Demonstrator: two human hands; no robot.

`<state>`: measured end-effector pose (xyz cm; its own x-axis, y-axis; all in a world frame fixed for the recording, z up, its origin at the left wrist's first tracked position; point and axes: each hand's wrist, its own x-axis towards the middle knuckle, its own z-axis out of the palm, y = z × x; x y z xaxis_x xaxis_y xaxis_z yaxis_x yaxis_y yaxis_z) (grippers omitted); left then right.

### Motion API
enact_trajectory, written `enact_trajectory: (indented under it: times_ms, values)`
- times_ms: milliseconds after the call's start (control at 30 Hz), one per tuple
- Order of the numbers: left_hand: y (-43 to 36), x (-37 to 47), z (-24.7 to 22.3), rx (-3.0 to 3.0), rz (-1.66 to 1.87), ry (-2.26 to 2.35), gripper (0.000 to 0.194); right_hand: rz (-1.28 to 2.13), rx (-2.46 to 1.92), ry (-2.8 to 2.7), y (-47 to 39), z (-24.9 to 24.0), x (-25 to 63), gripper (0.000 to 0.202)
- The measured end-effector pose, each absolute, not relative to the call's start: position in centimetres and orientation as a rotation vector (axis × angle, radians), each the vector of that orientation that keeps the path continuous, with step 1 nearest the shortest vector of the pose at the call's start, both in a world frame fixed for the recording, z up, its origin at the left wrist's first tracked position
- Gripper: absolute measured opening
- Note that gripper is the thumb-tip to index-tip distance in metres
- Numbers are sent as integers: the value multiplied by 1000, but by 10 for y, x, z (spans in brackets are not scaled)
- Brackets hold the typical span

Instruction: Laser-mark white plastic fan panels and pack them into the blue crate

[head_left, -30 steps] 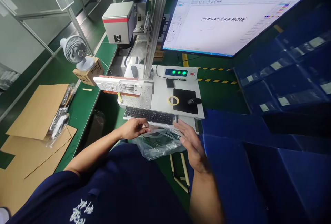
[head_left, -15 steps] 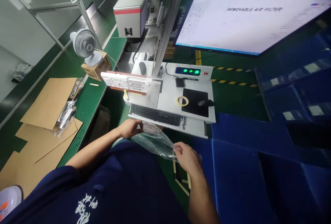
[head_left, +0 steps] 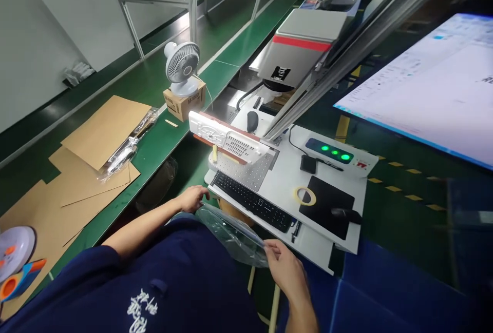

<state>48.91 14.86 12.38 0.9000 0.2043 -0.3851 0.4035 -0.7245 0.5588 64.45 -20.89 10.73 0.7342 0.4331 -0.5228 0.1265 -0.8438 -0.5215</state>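
- Clear plastic bag [head_left: 234, 233] is stretched between both hands in the head view, low in the middle, in front of the person's dark blue shirt [head_left: 169, 281] and just below the front edge of the white worktop [head_left: 287, 181]
- left hand [head_left: 191, 199] is closed on the bag's far-left end, fingers curled, just beside the near-left corner of the black keyboard [head_left: 252, 202]; right hand [head_left: 285, 266] pinches the bag's near-right edge between thumb and fingers
- on the worktop: a white vented panel [head_left: 227, 140] lies on a perforated plate behind the keyboard; a roll of yellow tape [head_left: 305, 196] rests beside the black mouse pad [head_left: 327, 204], with the mouse [head_left: 346, 214] on the pad's right side; a control box with green lights [head_left: 333, 152] stands further back
- above, the grey machine head with a red stripe [head_left: 304, 51]; at right, a lit monitor [head_left: 427, 92]
- to the left on the green bench [head_left: 162, 140]: a small white fan [head_left: 182, 66] on a cardboard box [head_left: 184, 99], flat cardboard sheets [head_left: 103, 130], bagged parts [head_left: 127, 151] lying on them
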Motion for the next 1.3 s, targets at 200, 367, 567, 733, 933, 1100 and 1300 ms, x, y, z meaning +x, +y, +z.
enact_trajectory:
  times_ms: [200, 367, 567, 733, 933, 1100, 1300]
  values:
    - [191, 491, 112, 2332, -352, 513, 39, 816, -2352, -450, -162, 102, 656, 31]
    - [240, 495, 93, 2193, -397, 539, 36, 677, -2203, -355, -115, 91, 656, 49]
    - [329, 519, 55, 1659, -267, 434, 74, 723, -2082, -306, -49, 81, 683, 74]
    - [417, 593, 30, 1608, 331, 983, 102, 485, -2218, -51, -1, 58, 736, 78]
    - [471, 665, 24, 1784, 469, 883, 99, 270, -2225, 237, 32, 16, 802, 103]
    - [471, 674, 23, 1792, 348, 888, 89, 373, -2320, 250, 43, 2, 837, 70]
    - [476, 677, 16, 1795, 290, 922, 84, 424, -2476, 300, 45, -3, 850, 51]
